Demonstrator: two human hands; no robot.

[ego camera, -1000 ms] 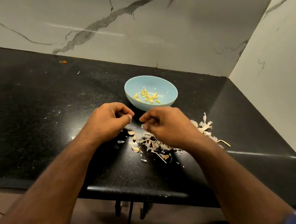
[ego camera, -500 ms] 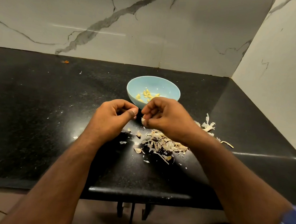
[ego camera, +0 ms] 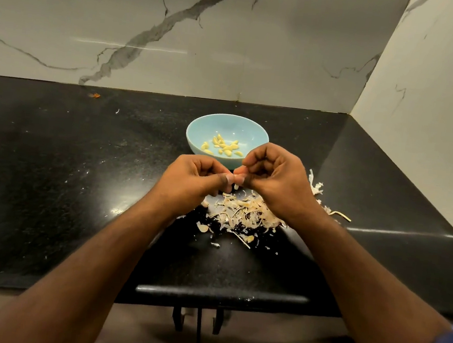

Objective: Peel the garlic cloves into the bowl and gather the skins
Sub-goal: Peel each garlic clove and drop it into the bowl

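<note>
Clove: a small garlic clove [ego camera: 236, 178] is pinched between the two hands, just in front of the bowl and above the pile of skins; most of it is hidden by the fingertips.
Handling: it looks light, firm and small. Once bare it is probably a little slippery, so it should be held by its ends and the skin torn from the tip.
Skins: the skins [ego camera: 246, 214] lie in a loose heap in front of the bowl. They seem thin, dry and very light, easy to scatter, so sweeping them together would likely serve better than picking at them.
Bowl: the light blue bowl [ego camera: 195, 134] stands on the black counter [ego camera: 51, 181] and holds a small group of peeled cloves [ego camera: 223, 146].
Left hand: the left hand [ego camera: 190, 181] is in front of the bowl, fingers curled, thumb pressing the clove.
Right hand: the right hand [ego camera: 275, 176] is raised before the bowl's near-right rim, fingers bent inward – it pinches the same clove.
Stage: judged from the bowl, many cloves are done; gathering has not begun.
</note>
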